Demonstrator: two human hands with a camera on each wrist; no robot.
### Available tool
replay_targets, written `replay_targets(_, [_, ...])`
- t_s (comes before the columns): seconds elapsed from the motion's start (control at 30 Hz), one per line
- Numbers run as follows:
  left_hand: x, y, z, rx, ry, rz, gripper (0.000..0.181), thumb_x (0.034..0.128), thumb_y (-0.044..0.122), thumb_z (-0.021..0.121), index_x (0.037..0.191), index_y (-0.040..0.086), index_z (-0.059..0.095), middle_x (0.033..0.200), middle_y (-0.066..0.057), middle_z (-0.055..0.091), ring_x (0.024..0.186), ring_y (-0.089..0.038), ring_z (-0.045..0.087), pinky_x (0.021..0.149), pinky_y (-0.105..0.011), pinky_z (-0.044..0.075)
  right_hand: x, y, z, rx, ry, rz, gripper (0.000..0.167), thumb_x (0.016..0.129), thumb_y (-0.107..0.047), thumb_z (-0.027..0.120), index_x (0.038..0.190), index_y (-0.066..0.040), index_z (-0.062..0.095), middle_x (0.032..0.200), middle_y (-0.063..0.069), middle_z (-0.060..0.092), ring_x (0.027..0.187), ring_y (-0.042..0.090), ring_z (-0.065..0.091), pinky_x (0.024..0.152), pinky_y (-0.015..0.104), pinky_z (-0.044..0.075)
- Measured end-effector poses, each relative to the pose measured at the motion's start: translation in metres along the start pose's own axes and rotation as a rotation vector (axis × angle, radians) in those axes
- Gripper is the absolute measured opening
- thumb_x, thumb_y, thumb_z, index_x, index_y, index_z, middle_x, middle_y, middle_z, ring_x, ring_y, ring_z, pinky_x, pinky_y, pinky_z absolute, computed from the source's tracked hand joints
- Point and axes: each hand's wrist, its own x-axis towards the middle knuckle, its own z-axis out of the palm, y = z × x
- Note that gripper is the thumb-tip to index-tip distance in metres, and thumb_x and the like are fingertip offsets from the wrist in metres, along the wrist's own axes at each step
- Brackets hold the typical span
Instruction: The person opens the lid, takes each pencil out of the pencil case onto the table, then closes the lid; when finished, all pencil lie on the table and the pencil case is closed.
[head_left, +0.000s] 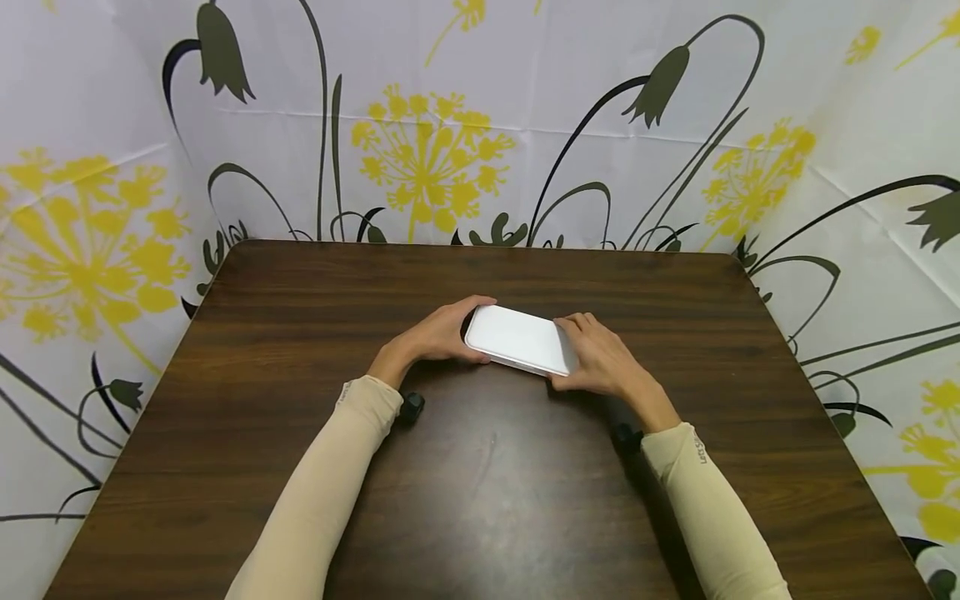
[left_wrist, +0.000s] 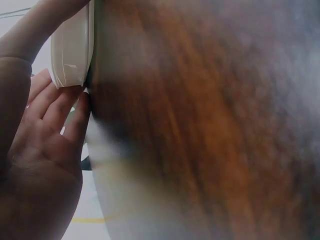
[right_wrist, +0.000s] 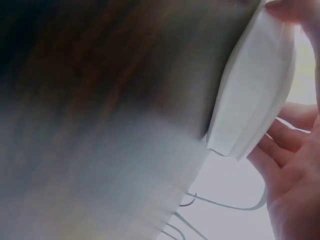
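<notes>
A white, flat, rounded-rectangle box (head_left: 519,337) sits at the middle of the table, slightly turned. Its pale side wall shows in the left wrist view, where the box (left_wrist: 72,47) stands close against the tabletop. My left hand (head_left: 442,332) grips its left end, thumb on the near side and fingers round the far side. At the opposite end, my right hand (head_left: 597,354) holds it the same way, thumb near and fingers far. The right wrist view shows the box (right_wrist: 255,85) between thumb and fingers. What the box contains is hidden.
The dark wooden table (head_left: 480,500) reaches back to a white cloth (head_left: 570,50) printed with yellow and grey-green flowers. Dark wrist cameras sit beneath both wrists, the left camera (head_left: 411,407) near the sleeve cuff.
</notes>
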Motion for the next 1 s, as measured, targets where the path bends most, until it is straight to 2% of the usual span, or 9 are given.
replay_targets(0.17, [-0.001, 0.003, -0.001, -0.004, 0.005, -0.005, 0.095, 0.0711, 0.030, 0.090, 0.148, 0.011, 0.038, 0.141, -0.006, 0.047, 0.122, -0.020, 0.047, 0.103, -0.038, 0.036, 0.001, -0.001, -0.003, -0.014, 0.016, -0.007, 0.094, 0.066, -0.054, 0.078, 0.139, -0.001, 0.050, 0.124, 0.012, 0.054, 0.109, 0.026, 0.050, 0.082, 0.044, 0.049])
replay_targets(0.37, [-0.002, 0.002, 0.003, -0.031, 0.006, -0.009, 0.095, 0.0701, 0.030, 0.090, 0.148, 0.011, 0.038, 0.140, -0.006, 0.047, 0.121, -0.020, 0.047, 0.102, -0.038, 0.036, -0.001, -0.002, -0.005, 0.005, -0.029, 0.003, 0.094, 0.068, -0.054, 0.078, 0.139, -0.001, 0.049, 0.124, 0.013, 0.054, 0.111, 0.027, 0.050, 0.086, 0.044, 0.048])
replay_targets(0.5, [-0.003, -0.001, 0.003, -0.066, 0.013, -0.016, 0.096, 0.0695, 0.027, 0.091, 0.148, 0.011, 0.037, 0.139, -0.006, 0.047, 0.121, -0.020, 0.046, 0.102, -0.039, 0.036, 0.003, 0.001, -0.012, 0.071, -0.096, 0.024, 0.093, 0.070, -0.055, 0.080, 0.141, -0.003, 0.048, 0.129, 0.013, 0.055, 0.114, 0.027, 0.052, 0.088, 0.045, 0.047])
replay_targets(0.63, [-0.004, -0.006, 0.006, -0.191, 0.020, -0.009, 0.102, 0.0690, 0.015, 0.092, 0.151, 0.009, 0.030, 0.140, -0.010, 0.046, 0.124, -0.022, 0.047, 0.103, -0.040, 0.036, 0.004, 0.007, -0.020, 0.201, -0.122, 0.047, 0.084, 0.075, -0.056, 0.078, 0.140, -0.009, 0.050, 0.130, 0.010, 0.058, 0.111, 0.025, 0.057, 0.088, 0.045, 0.048])
replay_targets(0.7, [-0.005, -0.007, 0.009, -0.264, 0.016, 0.002, 0.109, 0.0681, 0.009, 0.091, 0.153, 0.008, 0.024, 0.142, -0.012, 0.044, 0.127, -0.023, 0.046, 0.105, -0.041, 0.035, -0.001, 0.007, -0.022, 0.240, -0.074, 0.042, 0.072, 0.077, -0.052, 0.078, 0.133, -0.012, 0.055, 0.126, 0.006, 0.061, 0.108, 0.023, 0.059, 0.087, 0.044, 0.048])
replay_targets(0.73, [-0.005, -0.008, 0.011, -0.291, 0.013, 0.006, 0.112, 0.0680, 0.008, 0.091, 0.155, 0.008, 0.020, 0.144, -0.013, 0.043, 0.130, -0.023, 0.045, 0.107, -0.041, 0.034, -0.005, 0.006, -0.023, 0.224, -0.039, 0.016, 0.064, 0.078, -0.049, 0.078, 0.127, -0.014, 0.057, 0.123, 0.004, 0.062, 0.105, 0.022, 0.059, 0.084, 0.043, 0.049])
replay_targets(0.8, [-0.006, -0.009, 0.013, -0.316, 0.018, 0.010, 0.117, 0.0675, 0.007, 0.091, 0.156, 0.009, 0.015, 0.147, -0.013, 0.040, 0.133, -0.023, 0.042, 0.109, -0.041, 0.032, -0.012, 0.001, -0.025, 0.136, 0.045, -0.083, 0.048, 0.081, -0.042, 0.078, 0.116, -0.014, 0.061, 0.115, 0.002, 0.062, 0.097, 0.021, 0.059, 0.078, 0.042, 0.050])
replay_targets(0.9, [-0.007, -0.010, 0.013, -0.339, 0.038, 0.010, 0.120, 0.0661, 0.006, 0.092, 0.157, 0.009, 0.013, 0.148, -0.013, 0.040, 0.136, -0.024, 0.039, 0.110, -0.042, 0.030, -0.018, -0.009, -0.025, -0.054, 0.195, -0.265, 0.030, 0.082, -0.029, 0.079, 0.102, -0.014, 0.063, 0.102, 0.001, 0.059, 0.086, 0.019, 0.057, 0.068, 0.038, 0.051])
replay_targets(1.0, [-0.006, -0.010, 0.009, -0.339, 0.066, 0.007, 0.121, 0.0651, 0.006, 0.092, 0.156, 0.009, 0.013, 0.149, -0.014, 0.039, 0.137, -0.026, 0.038, 0.111, -0.041, 0.029, -0.016, -0.014, -0.030, -0.138, 0.337, -0.351, 0.025, 0.079, -0.018, 0.081, 0.098, -0.013, 0.065, 0.095, 0.000, 0.060, 0.079, 0.018, 0.058, 0.060, 0.036, 0.051])
